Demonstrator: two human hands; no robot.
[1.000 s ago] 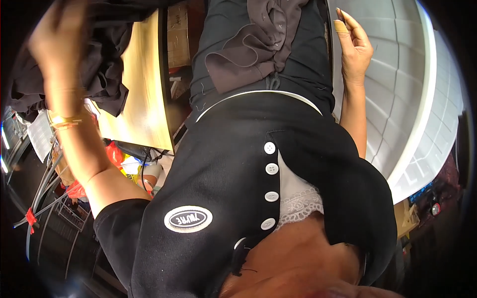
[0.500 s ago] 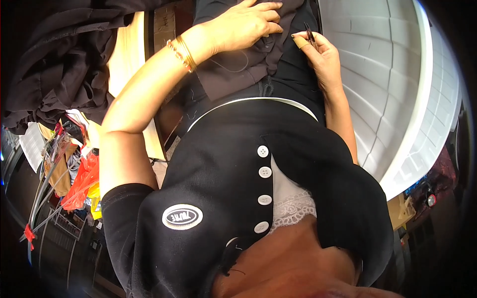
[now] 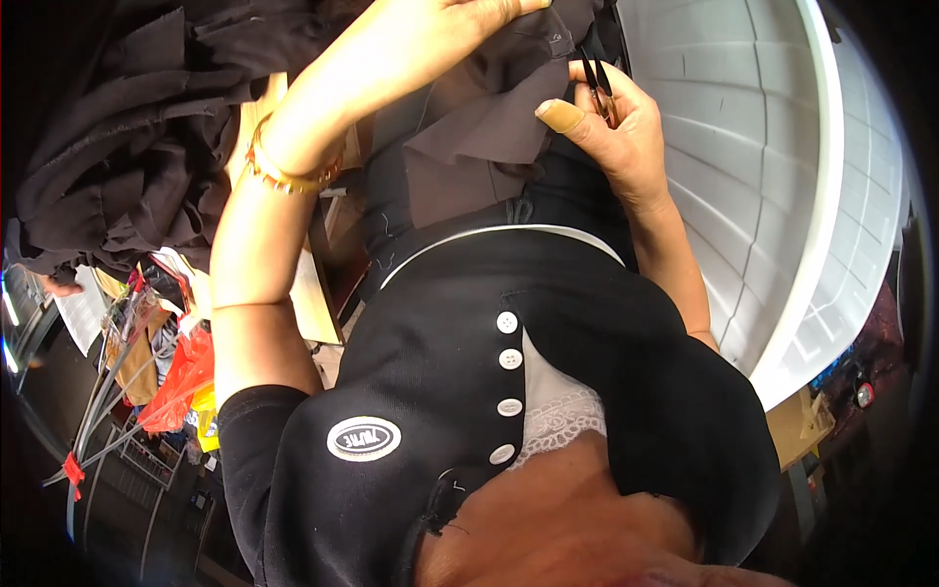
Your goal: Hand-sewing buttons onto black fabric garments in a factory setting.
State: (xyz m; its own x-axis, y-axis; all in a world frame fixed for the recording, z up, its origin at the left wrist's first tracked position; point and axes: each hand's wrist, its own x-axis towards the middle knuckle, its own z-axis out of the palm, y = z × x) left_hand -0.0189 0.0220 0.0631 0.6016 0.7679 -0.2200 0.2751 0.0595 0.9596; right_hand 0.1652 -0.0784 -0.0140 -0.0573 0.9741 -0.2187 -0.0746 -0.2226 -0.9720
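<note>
The upper edge crops the left hand (image 3: 452, 27), leaving its grip on the brown cloth (image 3: 474, 161) impossible to tell; the cloth also runs out of view there. Fingers of the right hand (image 3: 626, 132) hide the lower part of a black tool (image 3: 603, 82). A dark heap (image 3: 137, 181), cut off above, covers much of the worktop (image 3: 315, 305). The white tub (image 3: 748, 147) is cropped too, and a red bag's (image 3: 184, 382) contents cannot be made out.

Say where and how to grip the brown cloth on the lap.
I'd pinch the brown cloth at its loose lower-left corner, coming from the waist side. That flap spreads untouched over the dark trousers; the left hand is at the upper part, the right hand, holding a dark pointed tool, by the right edge.
</note>
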